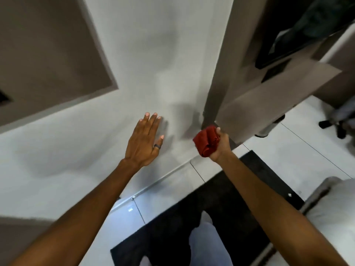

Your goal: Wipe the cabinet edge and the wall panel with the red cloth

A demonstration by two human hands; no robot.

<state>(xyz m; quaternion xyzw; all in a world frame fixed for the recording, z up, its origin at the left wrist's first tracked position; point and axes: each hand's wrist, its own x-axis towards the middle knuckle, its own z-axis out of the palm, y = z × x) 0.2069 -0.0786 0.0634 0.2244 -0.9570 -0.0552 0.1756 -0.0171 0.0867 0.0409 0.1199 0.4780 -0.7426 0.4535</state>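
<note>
My right hand (221,144) is closed around a bunched red cloth (206,142), held just below the bottom corner of the taupe cabinet edge (217,87). The cloth touches or nearly touches that corner; I cannot tell which. My left hand (145,139), wearing a dark ring, lies flat with fingers spread on the white wall panel (153,54), left of the cabinet. It holds nothing.
A taupe inset panel (48,50) sits in the wall at upper left. A black mat (192,217) lies on the white tiled floor (288,150) under my legs. An office chair base (338,125) stands at right. A grey bed edge (322,192) is at lower right.
</note>
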